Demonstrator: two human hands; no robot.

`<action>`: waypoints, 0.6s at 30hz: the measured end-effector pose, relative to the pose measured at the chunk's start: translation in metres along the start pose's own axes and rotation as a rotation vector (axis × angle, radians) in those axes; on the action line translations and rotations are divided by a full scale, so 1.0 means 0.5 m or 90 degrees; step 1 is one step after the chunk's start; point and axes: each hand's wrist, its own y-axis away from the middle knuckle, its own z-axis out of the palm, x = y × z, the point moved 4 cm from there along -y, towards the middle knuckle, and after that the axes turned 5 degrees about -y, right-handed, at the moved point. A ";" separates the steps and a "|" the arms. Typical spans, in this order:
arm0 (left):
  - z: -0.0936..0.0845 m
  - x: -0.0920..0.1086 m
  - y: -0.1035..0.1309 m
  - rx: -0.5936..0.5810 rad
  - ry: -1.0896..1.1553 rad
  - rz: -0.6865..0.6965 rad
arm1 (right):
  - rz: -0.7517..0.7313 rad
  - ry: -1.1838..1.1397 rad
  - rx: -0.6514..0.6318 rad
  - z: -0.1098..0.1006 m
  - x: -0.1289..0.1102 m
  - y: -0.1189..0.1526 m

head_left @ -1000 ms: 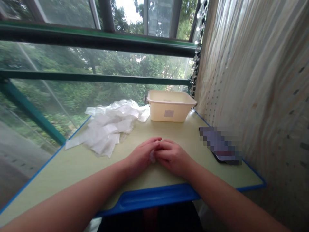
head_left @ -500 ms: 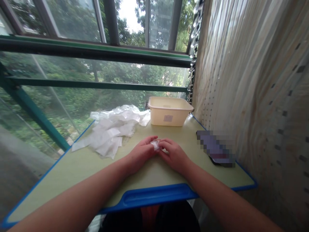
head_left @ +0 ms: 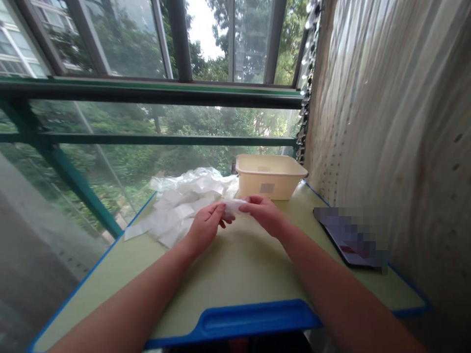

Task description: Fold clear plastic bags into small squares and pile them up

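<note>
Head cam: left hand [head_left: 206, 226] and right hand [head_left: 265, 215] both have a pinching grip on a crumpled whitish plastic piece [head_left: 234, 207], just below centre frame, over the worktop [head_left: 246, 274]. Looks flimsy, so gentle, even tension's probably best.

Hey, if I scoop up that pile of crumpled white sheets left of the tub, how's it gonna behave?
The pile will probably be floppy, since it lies in loose folds. It looks light for its bulk, as the sheets seem thin and partly see-through. It may also come apart when lifted: separate ends stick out and overlap loosely.
</note>
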 end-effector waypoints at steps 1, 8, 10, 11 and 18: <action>-0.004 0.003 0.000 0.015 -0.025 0.017 | 0.000 -0.046 -0.005 -0.001 0.010 -0.001; -0.013 0.003 -0.003 0.071 0.046 -0.006 | 0.060 -0.109 -0.002 0.006 0.036 0.018; -0.020 -0.001 -0.006 0.092 0.085 -0.026 | 0.065 -0.040 -0.006 0.010 0.038 0.020; -0.024 -0.003 -0.007 0.102 0.095 -0.033 | 0.065 -0.005 0.000 0.010 0.040 0.020; -0.015 -0.005 -0.009 0.061 0.243 -0.087 | 0.082 -0.012 -0.043 0.022 0.045 0.019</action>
